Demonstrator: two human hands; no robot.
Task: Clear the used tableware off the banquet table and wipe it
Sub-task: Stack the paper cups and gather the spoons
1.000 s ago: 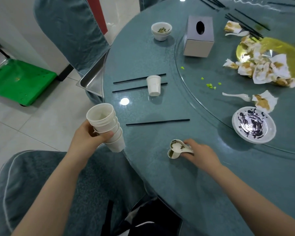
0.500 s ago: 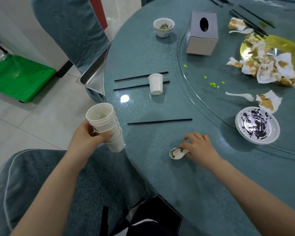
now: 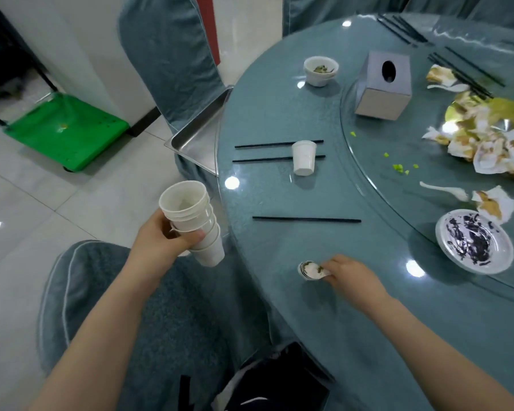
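Round table [image 3: 279, 114], near edge: right hand [image 3: 349, 272] pinched on soiled spoons [image 3: 310, 269], gathered for one trip. Left hand [image 3: 163, 237] clamped round nested cups [image 3: 192, 221], off the edge, nested to save carrying.

1 tissue box [image 3: 383, 84], 1 bowl [image 3: 320, 70], 1 plate [image 3: 474, 241]

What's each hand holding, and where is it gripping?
Left hand grips the cup stack around its middle; right hand pinches white spoons by their handles.
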